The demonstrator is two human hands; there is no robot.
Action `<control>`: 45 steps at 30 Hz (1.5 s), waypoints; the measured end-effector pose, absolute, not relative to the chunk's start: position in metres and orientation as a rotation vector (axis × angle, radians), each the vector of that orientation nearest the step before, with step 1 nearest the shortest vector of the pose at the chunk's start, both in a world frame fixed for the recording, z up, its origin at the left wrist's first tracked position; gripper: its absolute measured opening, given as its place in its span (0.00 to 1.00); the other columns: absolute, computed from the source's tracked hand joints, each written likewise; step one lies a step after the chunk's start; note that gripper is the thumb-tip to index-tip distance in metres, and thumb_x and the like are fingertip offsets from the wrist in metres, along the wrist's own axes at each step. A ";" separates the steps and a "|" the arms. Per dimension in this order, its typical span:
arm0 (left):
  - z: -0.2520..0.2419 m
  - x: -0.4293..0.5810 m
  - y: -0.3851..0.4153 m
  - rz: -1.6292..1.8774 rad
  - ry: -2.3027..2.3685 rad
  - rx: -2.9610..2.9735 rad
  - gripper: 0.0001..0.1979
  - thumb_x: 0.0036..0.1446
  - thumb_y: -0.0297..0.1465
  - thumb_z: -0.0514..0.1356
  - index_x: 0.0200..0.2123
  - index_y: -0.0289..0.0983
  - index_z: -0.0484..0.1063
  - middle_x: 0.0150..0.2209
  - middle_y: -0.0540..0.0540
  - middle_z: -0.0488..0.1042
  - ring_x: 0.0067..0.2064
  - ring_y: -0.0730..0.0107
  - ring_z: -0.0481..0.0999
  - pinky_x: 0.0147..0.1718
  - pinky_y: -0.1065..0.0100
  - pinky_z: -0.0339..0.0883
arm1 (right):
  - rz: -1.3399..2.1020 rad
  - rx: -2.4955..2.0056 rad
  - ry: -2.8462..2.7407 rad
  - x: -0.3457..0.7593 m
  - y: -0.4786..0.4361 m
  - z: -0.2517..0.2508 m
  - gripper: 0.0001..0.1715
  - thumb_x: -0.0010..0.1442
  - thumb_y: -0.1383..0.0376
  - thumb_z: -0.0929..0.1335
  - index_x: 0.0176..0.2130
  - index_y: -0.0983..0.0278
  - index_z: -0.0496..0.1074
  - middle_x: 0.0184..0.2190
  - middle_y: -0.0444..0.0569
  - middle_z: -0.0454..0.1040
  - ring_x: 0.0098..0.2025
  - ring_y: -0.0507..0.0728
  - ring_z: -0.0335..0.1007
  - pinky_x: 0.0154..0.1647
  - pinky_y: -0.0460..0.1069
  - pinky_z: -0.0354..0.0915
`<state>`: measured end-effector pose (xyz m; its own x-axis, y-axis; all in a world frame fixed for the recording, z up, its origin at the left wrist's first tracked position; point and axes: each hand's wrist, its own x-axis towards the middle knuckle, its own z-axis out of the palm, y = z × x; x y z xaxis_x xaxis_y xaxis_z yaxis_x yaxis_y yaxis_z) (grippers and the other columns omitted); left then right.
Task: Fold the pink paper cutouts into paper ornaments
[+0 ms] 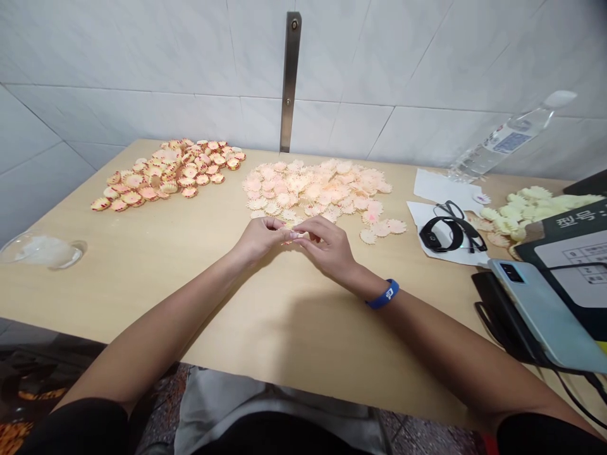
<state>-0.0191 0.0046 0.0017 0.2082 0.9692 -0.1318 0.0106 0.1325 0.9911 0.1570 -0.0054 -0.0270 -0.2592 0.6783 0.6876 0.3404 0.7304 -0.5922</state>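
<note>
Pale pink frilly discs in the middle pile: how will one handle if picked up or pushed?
The pale pink frilly discs look thin and light, probably floppy. Their finely toothed rims may bend or tear under a hard pinch. Lying flat and overlapping, they seem unlikely to roll, though a push may drag neighbours along.

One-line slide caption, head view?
Head view: left hand and right hand pinch a small frilled piece above a wooden table, beside heaped pink frilled pieces.

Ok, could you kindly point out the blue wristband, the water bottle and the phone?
Blue wristband [383, 294], head view, on the band's middle.
Water bottle [511, 141], head view, on its label.
Phone [545, 316], head view, on its pale back.
</note>
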 end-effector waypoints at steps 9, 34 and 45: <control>0.000 -0.022 0.008 0.988 1.043 0.919 0.13 0.42 0.36 0.73 0.21 0.32 0.76 0.23 0.45 0.75 0.27 0.72 0.71 0.30 0.68 0.66 | 0.312 -0.744 -1.806 0.160 -0.007 -0.024 0.09 0.62 0.70 0.67 0.32 0.61 0.76 0.29 0.47 0.75 0.33 0.54 0.71 0.32 0.50 0.68; 0.009 -0.015 0.001 1.058 1.207 1.289 0.07 0.41 0.29 0.69 0.27 0.34 0.79 0.30 0.46 0.78 0.32 0.69 0.73 0.35 0.69 0.64 | 0.172 -0.835 -1.890 0.161 0.001 -0.026 0.08 0.62 0.65 0.68 0.42 0.59 0.76 0.36 0.49 0.71 0.39 0.57 0.69 0.39 0.53 0.67; 0.005 -0.021 0.011 1.127 1.306 1.180 0.07 0.41 0.27 0.67 0.28 0.34 0.77 0.28 0.47 0.75 0.31 0.71 0.71 0.33 0.69 0.64 | 0.009 -0.596 -2.022 0.161 -0.012 -0.025 0.12 0.64 0.71 0.64 0.37 0.59 0.75 0.33 0.48 0.73 0.36 0.56 0.68 0.37 0.53 0.63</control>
